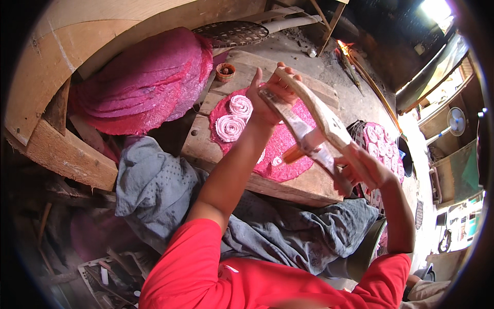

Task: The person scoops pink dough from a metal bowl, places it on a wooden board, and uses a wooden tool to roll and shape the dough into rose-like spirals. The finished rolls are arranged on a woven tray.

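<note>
My left hand (270, 92) grips the far end of a long wooden two-bladed tool (314, 126), raised above the work board. My right hand (363, 172) holds the tool's near end. Under the tool a round pink sheet (285, 154) lies flat on the wooden board (303, 188). Two pink rolled spirals (234, 118) rest on the sheet's left part. A small orange piece (293, 153) shows beneath the tool.
A tall stack of pink round sheets (144, 82) lies at the left. A small clay cup (225, 71) stands on the board's far end. A basket of pink rolls (381, 149) sits at the right. Grey cloth (164, 190) covers my lap. A fire (343, 49) burns beyond.
</note>
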Available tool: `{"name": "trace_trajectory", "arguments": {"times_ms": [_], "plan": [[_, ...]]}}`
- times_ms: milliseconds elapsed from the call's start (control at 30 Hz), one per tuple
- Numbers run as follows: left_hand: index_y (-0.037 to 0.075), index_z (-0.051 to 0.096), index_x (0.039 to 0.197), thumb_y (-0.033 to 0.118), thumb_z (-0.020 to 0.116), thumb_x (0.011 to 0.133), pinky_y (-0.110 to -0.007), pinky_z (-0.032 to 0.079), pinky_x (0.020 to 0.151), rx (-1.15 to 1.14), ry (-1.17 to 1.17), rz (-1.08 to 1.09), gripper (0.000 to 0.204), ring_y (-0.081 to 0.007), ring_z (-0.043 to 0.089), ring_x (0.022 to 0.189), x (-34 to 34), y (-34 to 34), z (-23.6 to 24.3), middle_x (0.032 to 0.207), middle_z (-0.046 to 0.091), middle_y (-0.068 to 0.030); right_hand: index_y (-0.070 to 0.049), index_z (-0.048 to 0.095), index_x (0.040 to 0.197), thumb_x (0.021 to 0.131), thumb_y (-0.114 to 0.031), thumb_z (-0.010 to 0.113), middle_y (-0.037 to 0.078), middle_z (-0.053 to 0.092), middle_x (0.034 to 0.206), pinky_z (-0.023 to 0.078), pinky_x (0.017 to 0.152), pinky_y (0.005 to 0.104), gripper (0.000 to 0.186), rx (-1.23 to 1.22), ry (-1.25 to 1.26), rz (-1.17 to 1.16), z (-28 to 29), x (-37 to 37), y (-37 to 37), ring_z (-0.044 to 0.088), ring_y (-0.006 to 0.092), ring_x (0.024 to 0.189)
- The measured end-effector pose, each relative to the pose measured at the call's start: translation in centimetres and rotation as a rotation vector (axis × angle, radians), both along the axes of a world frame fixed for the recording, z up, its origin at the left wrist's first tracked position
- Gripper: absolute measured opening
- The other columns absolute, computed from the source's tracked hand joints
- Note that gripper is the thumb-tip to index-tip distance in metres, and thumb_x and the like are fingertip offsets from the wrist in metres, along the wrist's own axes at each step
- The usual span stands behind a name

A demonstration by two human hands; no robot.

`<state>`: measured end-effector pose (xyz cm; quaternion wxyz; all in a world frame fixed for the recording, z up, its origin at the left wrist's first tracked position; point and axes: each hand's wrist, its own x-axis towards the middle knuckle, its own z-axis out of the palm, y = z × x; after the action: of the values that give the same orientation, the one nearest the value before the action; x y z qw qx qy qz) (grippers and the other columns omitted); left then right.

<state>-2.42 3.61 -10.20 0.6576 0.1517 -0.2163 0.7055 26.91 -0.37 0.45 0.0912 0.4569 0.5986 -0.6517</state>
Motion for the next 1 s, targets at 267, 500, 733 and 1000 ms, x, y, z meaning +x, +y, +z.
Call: {"name": "trace_trajectory", "arguments": {"times_ms": [267,500,733,1000], "plan": [[0.010,0.059,0.111,0.053,0.050,0.093,-0.043,0.046,0.093,0.007,-0.005,0.040,0.048,-0.0294,0.055,0.103,0.7,-0.9,2.8,0.104,0.060,-0.0088,0.003,0.039,0.139,0.096,-0.065,0.022,0.027,0.067,0.096,0.056,0.074,0.0401,0.082,0.094,-0.071,-0.056,2.7,0.0,-1.1,0.069,0.0343,0.084],[0.010,0.056,0.114,0.054,0.044,0.095,-0.047,0.049,0.089,0.077,0.048,0.107,0.050,-0.0315,0.057,0.099,-0.5,-1.8,4.6,0.101,0.059,-0.0096,0.007,0.052,0.122,0.099,-0.055,0.034,0.020,0.068,0.079,0.056,0.062,0.0350,0.068,0.224,0.169,0.002,2.5,-0.2,-2.3,0.070,0.0259,0.068],[0.010,0.057,0.110,0.053,0.045,0.094,-0.043,0.046,0.089,-0.006,-0.003,0.041,0.047,-0.0295,0.055,0.095,1.2,-0.3,4.2,0.096,0.060,-0.0089,0.008,0.058,0.103,0.097,-0.057,0.038,0.019,0.067,0.072,0.055,0.052,0.0325,0.068,0.375,0.087,-0.138,3.8,0.2,-2.4,0.068,0.0256,0.058],[0.014,0.058,0.105,0.054,0.044,0.095,-0.045,0.046,0.084,0.004,0.095,0.092,0.043,-0.0251,0.057,0.090,-1.6,-1.4,2.0,0.092,0.059,-0.0051,0.006,0.064,0.091,0.099,-0.054,0.034,0.016,0.069,0.075,0.054,0.058,0.0324,0.068,0.325,0.183,-0.001,-0.1,-1.2,-2.6,0.069,0.0240,0.066]]}}
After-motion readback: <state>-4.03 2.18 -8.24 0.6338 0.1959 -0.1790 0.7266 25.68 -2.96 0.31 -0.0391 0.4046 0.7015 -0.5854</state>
